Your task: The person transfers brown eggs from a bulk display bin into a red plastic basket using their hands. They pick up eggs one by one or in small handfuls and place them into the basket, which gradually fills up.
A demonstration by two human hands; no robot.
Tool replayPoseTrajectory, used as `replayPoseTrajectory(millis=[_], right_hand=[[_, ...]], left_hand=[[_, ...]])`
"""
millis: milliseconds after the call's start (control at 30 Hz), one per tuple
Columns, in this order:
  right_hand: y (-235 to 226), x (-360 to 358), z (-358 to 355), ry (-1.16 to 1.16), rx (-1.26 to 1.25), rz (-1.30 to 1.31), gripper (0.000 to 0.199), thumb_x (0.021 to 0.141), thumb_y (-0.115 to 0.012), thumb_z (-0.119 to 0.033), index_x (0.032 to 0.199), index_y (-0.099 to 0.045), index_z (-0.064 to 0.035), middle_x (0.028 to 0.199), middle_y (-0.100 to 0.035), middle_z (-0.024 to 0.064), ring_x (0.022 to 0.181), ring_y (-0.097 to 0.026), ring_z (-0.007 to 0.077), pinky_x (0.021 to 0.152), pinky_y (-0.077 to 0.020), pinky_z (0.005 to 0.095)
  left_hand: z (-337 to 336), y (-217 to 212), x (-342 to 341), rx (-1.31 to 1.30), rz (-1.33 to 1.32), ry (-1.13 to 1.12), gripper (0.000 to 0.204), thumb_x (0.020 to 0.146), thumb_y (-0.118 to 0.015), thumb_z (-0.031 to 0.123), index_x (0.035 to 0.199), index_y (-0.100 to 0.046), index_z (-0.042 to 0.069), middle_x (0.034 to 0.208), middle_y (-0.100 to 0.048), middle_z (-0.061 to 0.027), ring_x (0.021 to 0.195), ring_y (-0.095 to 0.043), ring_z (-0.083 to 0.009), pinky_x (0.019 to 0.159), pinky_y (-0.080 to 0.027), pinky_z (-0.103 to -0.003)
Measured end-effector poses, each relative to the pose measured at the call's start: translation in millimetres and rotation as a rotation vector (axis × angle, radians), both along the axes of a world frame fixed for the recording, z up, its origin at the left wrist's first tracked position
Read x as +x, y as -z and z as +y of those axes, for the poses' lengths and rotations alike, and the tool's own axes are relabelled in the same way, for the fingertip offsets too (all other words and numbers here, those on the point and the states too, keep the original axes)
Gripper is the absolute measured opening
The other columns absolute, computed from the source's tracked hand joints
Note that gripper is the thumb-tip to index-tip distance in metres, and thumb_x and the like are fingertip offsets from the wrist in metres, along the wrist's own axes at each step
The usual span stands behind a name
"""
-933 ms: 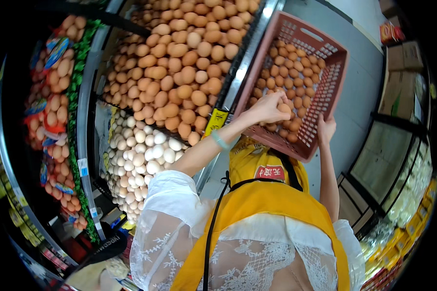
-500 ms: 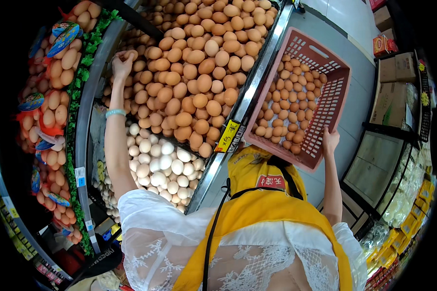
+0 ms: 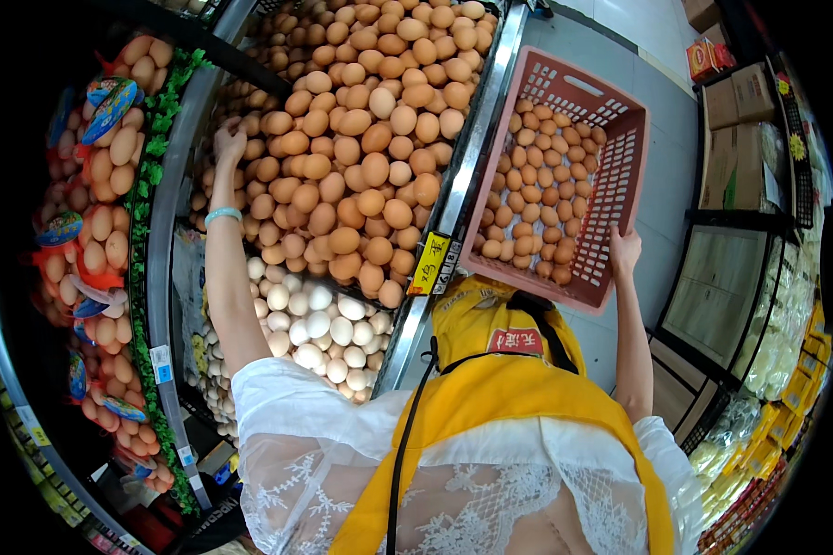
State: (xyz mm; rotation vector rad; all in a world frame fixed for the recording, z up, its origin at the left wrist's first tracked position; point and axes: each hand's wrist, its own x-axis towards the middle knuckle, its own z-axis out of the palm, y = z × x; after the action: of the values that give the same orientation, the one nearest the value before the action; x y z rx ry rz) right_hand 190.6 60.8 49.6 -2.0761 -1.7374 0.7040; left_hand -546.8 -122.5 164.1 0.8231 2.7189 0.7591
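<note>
Brown eggs (image 3: 352,157) lie in a big sloping heap in the display bin. At the heap's far left edge is my left hand (image 3: 230,143), fingers curled down among the eggs; whatever they hold is hidden. A pale green bangle (image 3: 223,215) circles that wrist. My right hand (image 3: 625,250) grips the right rim of a pink plastic basket (image 3: 631,153), near its front corner. Brown eggs (image 3: 541,185) cover much of the basket's bottom. The basket stands tilted beside the bin's metal edge.
White eggs (image 3: 319,324) fill a section nearer me. A yellow price sign (image 3: 428,264) sits on the metal rail (image 3: 477,139). Netted eggs (image 3: 111,166) hang at the left behind green plastic leaves (image 3: 162,120). Cardboard boxes (image 3: 731,166) stand on a shelf at the right.
My left hand sits slightly lower in the picture, still at the heap's left edge. The basket, bin and right hand appear shifted a little left; the right hand keeps its grip.
</note>
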Motion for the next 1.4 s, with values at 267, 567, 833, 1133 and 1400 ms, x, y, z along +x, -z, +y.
replayPoseTrajectory(millis=[267,567,833,1133,1400], right_hand=[[12.3,8.1,1.5,0.079,0.0,-0.041,0.038,0.073,-0.059,-0.033,0.09,-0.064,0.0007,0.087,-0.063,0.0257,0.087,-0.061,0.0427,0.078,-0.048,0.0472],[3.7,-4.6,0.8,0.096,0.003,0.047,0.036,0.075,-0.062,-0.031,0.091,-0.065,0.002,0.085,-0.064,0.0248,0.086,-0.061,0.0411,0.078,-0.0483,0.0446],[0.7,7.2,-6.7,0.069,0.017,0.113,0.031,0.08,-0.062,-0.026,0.094,-0.064,0.0011,0.085,-0.065,0.0225,0.085,-0.063,0.0386,0.075,-0.0486,0.0423],[-1.8,0.0,-4.2,0.08,-0.006,0.16,0.032,0.077,-0.065,-0.027,0.094,-0.064,0.0006,0.087,-0.066,0.0224,0.086,-0.063,0.0394,0.078,-0.0478,0.0444],[-7.6,-0.4,-2.5,0.067,-0.024,0.151,0.032,0.08,-0.063,-0.022,0.1,-0.063,0.0031,0.091,-0.067,0.0203,0.088,-0.065,0.0322,0.079,-0.0482,0.0389]], left_hand=[[44.4,-62.0,282.0,0.704,0.004,0.36,0.016,0.089,-0.056,0.012,0.1,-0.06,0.0,0.09,-0.062,-0.0097,0.085,-0.061,-0.0168,0.075,-0.048,-0.028],[116.5,155.8,536.9,-0.662,0.023,1.498,0.03,0.082,-0.059,0.024,0.104,-0.065,0.005,0.098,-0.066,-0.0137,0.087,-0.066,-0.0257,0.072,-0.054,-0.039],[133.8,205.0,581.2,-1.02,-0.065,1.199,0.036,0.072,-0.074,0.019,0.106,-0.066,0.008,0.108,-0.065,-0.0117,0.095,-0.064,-0.0265,0.066,-0.054,-0.047],[139.0,24.4,436.1,-0.155,-0.648,1.047,0.038,0.075,-0.069,0.019,0.104,-0.051,0.001,0.096,-0.059,-0.0127,0.09,-0.06,-0.0215,0.076,-0.049,-0.032],[189.0,-65.1,163.4,-0.009,0.278,0.282,0.055,0.073,-0.072,0.034,0.113,-0.049,0.005,0.108,-0.06,-0.0201,0.101,-0.059,-0.0329,0.083,-0.049,-0.042]])
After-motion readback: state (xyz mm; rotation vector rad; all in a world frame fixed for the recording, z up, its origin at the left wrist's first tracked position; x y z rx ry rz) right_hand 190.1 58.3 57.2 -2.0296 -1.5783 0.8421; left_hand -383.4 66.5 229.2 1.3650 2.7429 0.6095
